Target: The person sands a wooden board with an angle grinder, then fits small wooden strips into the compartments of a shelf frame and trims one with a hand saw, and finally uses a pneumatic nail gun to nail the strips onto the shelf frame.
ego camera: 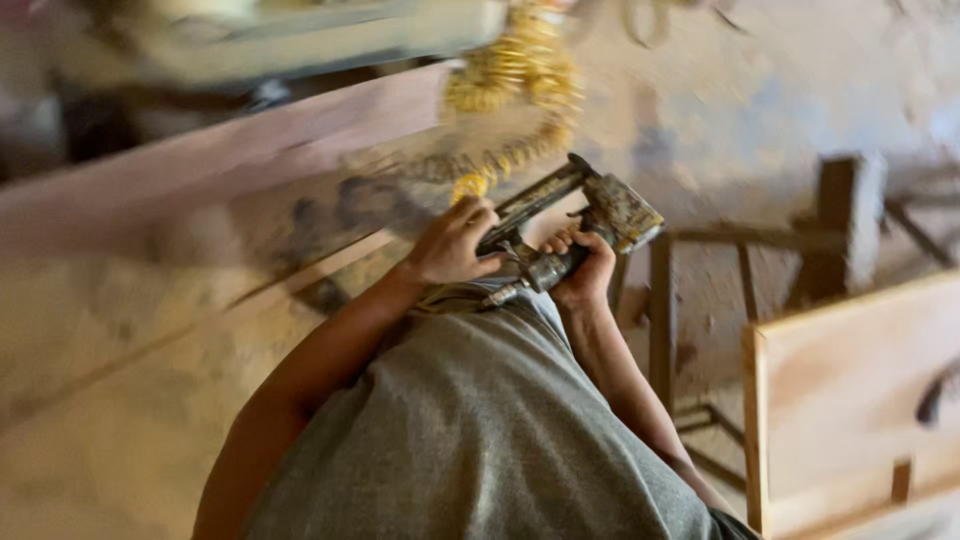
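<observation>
Gripping a worn pneumatic nailer [590, 215] in both hands, close in front of a grey shirt [480, 420].

Left hand [450, 245]: closed over the long magazine end of the tool, fingers curled round it, thumb side towards the body.

Right hand [582, 268]: wrapped tight round the handle below the tool head. Cannot tell whether a finger lies on the trigger; blurred.

Position of the tool: held up off any surface, between the two hands, head tilted up and to the right. Nose not set against any timber in view.

Air supply: yellow coiled hose [515, 90] hanging above and behind the tool. Connection to the handle not readable.

Surroundings: long pale board [200, 170] running diagonally to the left, well apart from the tool nose. Light wooden panel [850, 400] at lower right, near the right forearm but not touched. Dark metal frame [660, 320] standing between panel and tool, on a dusty floor [730, 100].

Assessment of progress: judged as handling or readying of the nailer only. No fastening under way at this moment, since neither board nor panel meets the tool. No driven nails discernible on either piece; motion blur prevents a firm finding. Fastening work, if any done, not verifiable.
</observation>
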`<state>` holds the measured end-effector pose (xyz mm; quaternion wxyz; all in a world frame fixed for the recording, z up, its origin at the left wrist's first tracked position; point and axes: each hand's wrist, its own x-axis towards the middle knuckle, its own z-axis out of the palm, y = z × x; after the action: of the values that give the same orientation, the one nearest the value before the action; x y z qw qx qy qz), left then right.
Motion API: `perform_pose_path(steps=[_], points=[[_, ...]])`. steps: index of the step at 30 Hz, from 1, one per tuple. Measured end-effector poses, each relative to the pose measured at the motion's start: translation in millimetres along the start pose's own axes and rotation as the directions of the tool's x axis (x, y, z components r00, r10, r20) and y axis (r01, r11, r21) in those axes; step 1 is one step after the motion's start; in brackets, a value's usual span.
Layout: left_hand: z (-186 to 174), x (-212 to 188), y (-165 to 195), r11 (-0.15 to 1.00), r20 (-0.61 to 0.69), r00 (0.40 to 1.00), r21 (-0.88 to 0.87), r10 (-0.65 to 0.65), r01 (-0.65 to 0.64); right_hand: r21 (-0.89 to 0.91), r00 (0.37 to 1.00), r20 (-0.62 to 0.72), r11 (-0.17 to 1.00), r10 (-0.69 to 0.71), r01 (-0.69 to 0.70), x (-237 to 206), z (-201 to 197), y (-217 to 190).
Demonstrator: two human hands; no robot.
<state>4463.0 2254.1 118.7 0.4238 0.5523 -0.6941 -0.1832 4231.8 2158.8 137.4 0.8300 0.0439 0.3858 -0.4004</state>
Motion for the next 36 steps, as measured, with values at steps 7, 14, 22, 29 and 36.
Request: perform_pose_path(steps=[7, 14, 22, 29, 36], points=[[-143, -181, -3, 0.956, -0.173, 0.956, 0.130, -0.238, 0.262, -0.270, 0.988, 0.040, 0.954, 0.147, -0.131, -42, 45, 206], [-255, -291, -8, 0.957, -0.369, 0.924, 0.221, -0.098, 0.190, -0.209, 0.969, 0.159, 0.965, 0.190, -0.155, -49, 81, 300], [-323, -296, -9, 0.937, -0.331, 0.899, 0.102, -0.285, 0.335, -0.303, 0.951, 0.235, 0.945, 0.202, -0.126, -28, 95, 342], [-331, -125, -90, 0.795, -0.317, 0.740, -0.372, -0.593, 0.479, -0.383, 0.984, 0.149, 0.923, 0.095, -0.031, 14, 160, 365], [-347, -13, -129, 0.319, -0.157, 0.638, -0.936, -0.754, 0.146, -0.626, 0.914, 0.406, 0.722, -0.020, 0.294, 8, 256, 362]])
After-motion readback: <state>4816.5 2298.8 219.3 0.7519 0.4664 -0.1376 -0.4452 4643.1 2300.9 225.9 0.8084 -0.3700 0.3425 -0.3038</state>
